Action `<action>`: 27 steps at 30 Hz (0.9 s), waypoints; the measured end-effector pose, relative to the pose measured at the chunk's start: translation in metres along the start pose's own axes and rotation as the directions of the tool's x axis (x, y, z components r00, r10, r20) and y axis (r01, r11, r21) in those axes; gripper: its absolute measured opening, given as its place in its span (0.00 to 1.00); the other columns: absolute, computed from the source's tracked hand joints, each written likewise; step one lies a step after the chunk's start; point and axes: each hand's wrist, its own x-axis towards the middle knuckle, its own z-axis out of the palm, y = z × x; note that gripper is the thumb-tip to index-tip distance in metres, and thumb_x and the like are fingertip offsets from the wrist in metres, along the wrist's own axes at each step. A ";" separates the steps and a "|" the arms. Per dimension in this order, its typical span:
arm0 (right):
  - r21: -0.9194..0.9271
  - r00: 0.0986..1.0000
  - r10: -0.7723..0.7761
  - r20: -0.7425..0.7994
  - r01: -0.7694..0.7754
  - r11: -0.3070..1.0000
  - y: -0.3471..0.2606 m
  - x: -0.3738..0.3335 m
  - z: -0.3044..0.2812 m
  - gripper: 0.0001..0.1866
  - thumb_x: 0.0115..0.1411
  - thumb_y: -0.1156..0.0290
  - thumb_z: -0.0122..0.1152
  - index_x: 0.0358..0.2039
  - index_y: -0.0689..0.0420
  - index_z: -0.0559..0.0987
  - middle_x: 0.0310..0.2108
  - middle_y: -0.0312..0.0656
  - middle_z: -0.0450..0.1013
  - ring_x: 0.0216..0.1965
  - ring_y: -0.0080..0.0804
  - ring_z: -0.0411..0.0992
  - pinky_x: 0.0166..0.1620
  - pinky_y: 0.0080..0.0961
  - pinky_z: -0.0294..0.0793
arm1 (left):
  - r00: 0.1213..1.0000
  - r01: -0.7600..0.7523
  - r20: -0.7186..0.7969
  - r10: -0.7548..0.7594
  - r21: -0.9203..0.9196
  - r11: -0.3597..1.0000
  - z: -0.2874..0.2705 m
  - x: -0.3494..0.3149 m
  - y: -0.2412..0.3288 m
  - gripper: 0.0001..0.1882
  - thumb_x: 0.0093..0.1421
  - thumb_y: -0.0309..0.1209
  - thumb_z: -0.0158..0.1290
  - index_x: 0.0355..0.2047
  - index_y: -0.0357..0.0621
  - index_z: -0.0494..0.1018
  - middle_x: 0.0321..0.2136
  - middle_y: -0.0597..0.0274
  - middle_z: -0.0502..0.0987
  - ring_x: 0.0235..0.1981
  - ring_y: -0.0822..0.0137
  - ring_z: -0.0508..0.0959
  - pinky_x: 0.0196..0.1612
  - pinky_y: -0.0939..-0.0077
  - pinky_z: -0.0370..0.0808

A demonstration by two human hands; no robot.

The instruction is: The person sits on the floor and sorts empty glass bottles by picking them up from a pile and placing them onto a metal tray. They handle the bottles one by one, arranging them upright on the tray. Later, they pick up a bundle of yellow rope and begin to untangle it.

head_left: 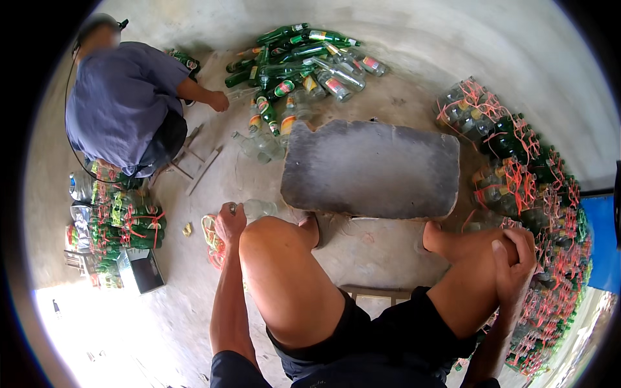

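My left hand (230, 223) reaches down beside my left knee with its fingers closed at the neck end of a clear glass bottle (261, 208), which lies low near the floor. Part of the grip is hidden by the hand itself. Pink and yellow plastic ties (213, 242) lie on the floor just left of my left wrist. My right hand (515, 262) rests on my right knee, thumb and fingers apart, holding nothing. Before my feet stands a low dark slab table (372, 169) with worn edges.
Loose green and clear bottles (291, 64) are heaped by the far wall. Bundles of bottles tied with pink strips (511, 181) line the right side; more bundles (129, 216) stand at left. A person (126, 103) in a blue-grey shirt sits at far left, near a wooden stool (202, 169).
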 end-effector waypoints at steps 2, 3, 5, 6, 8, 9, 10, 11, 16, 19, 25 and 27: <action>-0.003 0.999 -0.007 -0.031 0.007 1.000 -0.005 0.003 0.004 0.14 0.59 0.77 0.67 0.45 0.67 0.79 0.46 0.51 0.76 0.49 0.47 0.75 0.57 0.38 0.73 | 1.000 0.012 0.000 -0.012 -0.065 0.998 -0.015 0.002 0.010 0.15 0.58 0.41 0.65 0.38 0.44 0.84 0.28 0.51 0.85 0.33 0.47 0.85 0.40 0.52 0.79; -0.008 1.000 -0.019 -0.022 0.019 1.000 -0.004 -0.001 -0.001 0.14 0.59 0.77 0.67 0.45 0.67 0.79 0.46 0.51 0.76 0.49 0.47 0.75 0.56 0.39 0.73 | 1.000 -0.005 -0.019 0.004 -0.094 0.996 -0.029 -0.014 0.009 0.14 0.58 0.40 0.65 0.37 0.44 0.84 0.27 0.51 0.84 0.31 0.47 0.85 0.39 0.53 0.79; -0.014 0.998 -0.039 -0.043 0.039 0.999 -0.005 -0.001 0.000 0.14 0.58 0.77 0.67 0.45 0.67 0.79 0.46 0.50 0.76 0.49 0.47 0.75 0.56 0.39 0.73 | 0.995 -0.075 -0.077 0.063 -0.167 0.983 -0.050 -0.015 0.021 0.12 0.59 0.38 0.64 0.37 0.43 0.84 0.25 0.51 0.84 0.27 0.48 0.83 0.36 0.56 0.78; -0.013 0.998 -0.045 -0.042 0.044 0.999 -0.006 -0.002 -0.001 0.14 0.58 0.77 0.67 0.45 0.67 0.80 0.46 0.50 0.76 0.49 0.47 0.75 0.56 0.39 0.73 | 0.989 -0.104 -0.128 0.074 -0.246 0.964 -0.055 -0.018 0.023 0.10 0.59 0.35 0.65 0.36 0.41 0.84 0.22 0.54 0.82 0.22 0.58 0.80 0.31 0.62 0.76; 0.000 0.998 -0.050 -0.043 0.050 0.999 -0.004 -0.003 -0.002 0.14 0.58 0.77 0.67 0.44 0.67 0.80 0.46 0.50 0.76 0.48 0.48 0.75 0.56 0.39 0.73 | 0.992 -0.107 -0.103 0.078 -0.313 0.944 -0.081 -0.023 0.040 0.10 0.59 0.34 0.65 0.35 0.40 0.83 0.21 0.57 0.80 0.20 0.65 0.78 0.30 0.66 0.75; 0.004 0.997 -0.056 -0.048 0.056 0.998 -0.004 -0.004 -0.001 0.14 0.58 0.77 0.67 0.44 0.67 0.80 0.46 0.50 0.76 0.48 0.48 0.75 0.56 0.39 0.73 | 0.992 -0.107 -0.096 0.079 -0.346 0.932 -0.097 -0.024 0.050 0.10 0.59 0.34 0.65 0.35 0.40 0.83 0.20 0.58 0.79 0.20 0.69 0.76 0.29 0.68 0.74; 0.010 0.997 -0.058 -0.052 0.059 0.998 -0.003 -0.004 0.000 0.14 0.58 0.77 0.67 0.44 0.67 0.80 0.45 0.50 0.76 0.48 0.47 0.75 0.56 0.39 0.73 | 0.984 -0.157 -0.136 0.115 -0.367 0.917 -0.111 -0.026 0.063 0.09 0.60 0.33 0.65 0.35 0.40 0.82 0.18 0.62 0.77 0.20 0.74 0.73 0.29 0.72 0.72; 0.015 0.996 -0.061 -0.057 0.062 0.998 -0.003 -0.005 0.001 0.14 0.58 0.77 0.67 0.44 0.67 0.80 0.45 0.50 0.76 0.48 0.47 0.75 0.56 0.39 0.73 | 0.973 -0.207 -0.169 0.158 -0.336 0.919 -0.122 -0.025 0.073 0.09 0.60 0.33 0.65 0.35 0.40 0.83 0.18 0.62 0.77 0.20 0.74 0.73 0.29 0.72 0.72; 0.013 0.993 -0.084 -0.078 0.085 0.996 -0.002 -0.006 -0.001 0.14 0.57 0.78 0.68 0.44 0.66 0.80 0.44 0.50 0.77 0.48 0.47 0.75 0.56 0.39 0.74 | 0.941 -0.321 -0.211 0.264 -0.318 0.892 -0.170 -0.025 0.131 0.09 0.59 0.33 0.66 0.36 0.41 0.83 0.18 0.61 0.78 0.20 0.74 0.74 0.29 0.72 0.73; 0.005 0.991 -0.098 -0.093 0.099 0.995 0.002 -0.007 -0.002 0.13 0.57 0.78 0.68 0.43 0.66 0.80 0.44 0.50 0.77 0.47 0.47 0.76 0.55 0.39 0.74 | 0.915 -0.397 -0.214 0.343 -0.321 0.860 -0.188 -0.025 0.168 0.11 0.60 0.35 0.65 0.36 0.40 0.83 0.19 0.59 0.78 0.20 0.71 0.75 0.30 0.71 0.74; 0.019 0.989 -0.091 -0.116 0.093 0.995 0.005 -0.009 -0.001 0.14 0.55 0.79 0.70 0.42 0.65 0.81 0.44 0.49 0.78 0.47 0.46 0.77 0.54 0.37 0.75 | 0.826 -0.563 -0.225 0.516 -0.343 0.752 -0.189 -0.007 0.240 0.10 0.62 0.31 0.64 0.38 0.36 0.83 0.20 0.66 0.77 0.24 0.79 0.73 0.30 0.77 0.71; 0.008 0.987 -0.092 -0.132 0.094 0.996 0.006 -0.009 -0.003 0.14 0.55 0.79 0.70 0.42 0.65 0.81 0.43 0.49 0.78 0.46 0.46 0.77 0.53 0.37 0.76 | 0.790 -0.613 -0.251 0.559 -0.348 0.710 -0.182 -0.011 0.272 0.11 0.62 0.33 0.64 0.38 0.36 0.84 0.21 0.63 0.79 0.25 0.78 0.75 0.31 0.76 0.73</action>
